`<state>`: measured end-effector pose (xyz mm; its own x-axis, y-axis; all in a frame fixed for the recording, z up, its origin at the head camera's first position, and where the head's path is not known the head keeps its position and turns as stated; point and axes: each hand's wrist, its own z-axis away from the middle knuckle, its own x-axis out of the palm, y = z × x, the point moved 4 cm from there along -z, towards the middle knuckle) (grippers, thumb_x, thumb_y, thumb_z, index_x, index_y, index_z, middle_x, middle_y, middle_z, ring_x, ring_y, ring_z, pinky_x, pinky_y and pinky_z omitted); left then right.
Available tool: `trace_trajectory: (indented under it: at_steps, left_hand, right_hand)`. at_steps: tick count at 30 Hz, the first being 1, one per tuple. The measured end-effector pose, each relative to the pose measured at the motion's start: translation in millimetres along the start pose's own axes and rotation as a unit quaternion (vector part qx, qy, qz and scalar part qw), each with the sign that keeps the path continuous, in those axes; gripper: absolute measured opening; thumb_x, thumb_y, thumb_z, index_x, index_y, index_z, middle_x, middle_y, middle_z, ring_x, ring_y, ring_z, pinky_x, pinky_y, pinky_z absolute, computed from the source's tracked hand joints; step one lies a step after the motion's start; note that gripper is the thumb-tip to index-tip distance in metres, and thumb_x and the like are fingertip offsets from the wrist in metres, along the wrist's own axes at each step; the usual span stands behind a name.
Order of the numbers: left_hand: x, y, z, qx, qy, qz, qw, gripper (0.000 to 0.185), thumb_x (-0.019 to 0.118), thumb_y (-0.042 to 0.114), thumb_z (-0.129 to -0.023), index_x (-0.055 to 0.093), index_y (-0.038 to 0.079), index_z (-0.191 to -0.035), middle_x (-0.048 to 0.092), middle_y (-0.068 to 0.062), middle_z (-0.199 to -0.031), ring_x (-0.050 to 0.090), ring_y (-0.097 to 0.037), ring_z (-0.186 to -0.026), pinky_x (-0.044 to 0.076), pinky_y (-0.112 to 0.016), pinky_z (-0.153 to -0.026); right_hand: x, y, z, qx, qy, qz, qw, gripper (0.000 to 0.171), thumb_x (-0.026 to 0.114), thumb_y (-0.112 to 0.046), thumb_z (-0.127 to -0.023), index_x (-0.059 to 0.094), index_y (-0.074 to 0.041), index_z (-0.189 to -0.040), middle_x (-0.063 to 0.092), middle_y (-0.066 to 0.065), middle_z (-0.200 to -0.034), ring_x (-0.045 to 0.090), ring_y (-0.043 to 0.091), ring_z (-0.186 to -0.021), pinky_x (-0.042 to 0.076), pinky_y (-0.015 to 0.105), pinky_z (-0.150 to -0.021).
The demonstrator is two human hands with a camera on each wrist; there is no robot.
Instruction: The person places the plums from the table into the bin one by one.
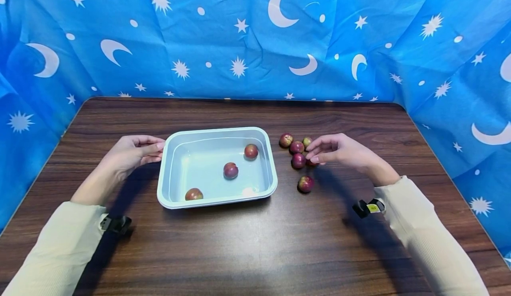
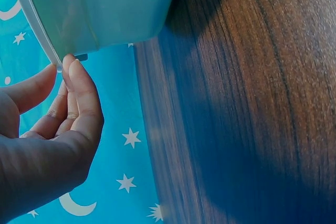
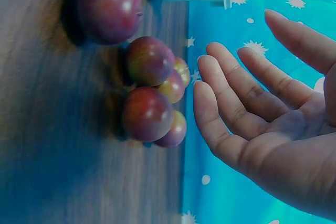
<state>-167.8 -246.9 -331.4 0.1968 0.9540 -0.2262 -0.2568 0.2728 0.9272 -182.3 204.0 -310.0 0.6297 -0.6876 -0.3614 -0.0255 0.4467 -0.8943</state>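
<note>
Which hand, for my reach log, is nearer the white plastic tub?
Left. The left hand pinches the tub at its left end; right hand is past the other end, by plums.

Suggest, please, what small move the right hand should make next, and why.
Probably move the right hand to grasp one loose fruit: it holds nothing and is close by, while the left hand pinches the rim of the tub.

No legible wording, brand or number. Yellow label (image 1: 373, 208) on black wrist camera (image 1: 361, 208) at cuff of right sleeve (image 1: 423, 229): small dark marks, too tiny in head view to read. Blue backdrop cloth (image 1: 223, 34): printed white crescent moons, stars and dots, pictorial signs only, showing in all three views.
</note>
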Motion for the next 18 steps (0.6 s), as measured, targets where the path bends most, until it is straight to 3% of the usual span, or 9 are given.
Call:
trace_trajectory:
  at_steps: [7, 13, 18]
  left_hand:
    - [0.3, 0.3, 0.7, -0.004, 0.000, 0.000, 1.0000, 0.032, 0.049, 0.007, -0.094, 0.043, -0.015, -0.118, 0.063, 0.007, -0.082, 0.062, -0.007, -0.075, 0.054, -0.029, -0.078]
    - [0.0, 0.0, 0.9, -0.001, 0.001, -0.001, 1.0000, 0.032, 0.049, 0.007, -0.094, 0.043, -0.015, -0.117, 0.063, 0.007, -0.082, 0.062, -0.007, -0.075, 0.054, -0.029, -0.078]
    - [-0.3, -0.4, 0.6, 0.000, 0.002, 0.009, 1.0000, 0.027, 0.050, 0.007, -0.094, 0.047, -0.012, -0.113, 0.064, 0.006, -0.082, 0.063, -0.007, -0.075, 0.054, -0.029, -0.078]
  right_hand:
    - [6, 19, 4, 0.016, -0.014, -0.009, 1.000, 0.035, 0.064, -0.009, -0.086, 0.053, 0.008, -0.115, 0.060, 0.025, -0.108, 0.061, 0.016, -0.093, 0.053, 0.031, -0.076]
    - [12, 27, 4, 0.004, -0.030, -0.015, 0.999, 0.034, 0.062, -0.005, -0.086, 0.051, 0.011, -0.114, 0.057, 0.031, -0.109, 0.061, 0.014, -0.092, 0.054, 0.032, -0.075]
    - [16, 32, 3, 0.012, -0.036, -0.026, 0.999, 0.035, 0.062, -0.005, -0.085, 0.051, 0.012, -0.115, 0.059, 0.027, -0.109, 0.061, 0.014, -0.091, 0.054, 0.035, -0.076]
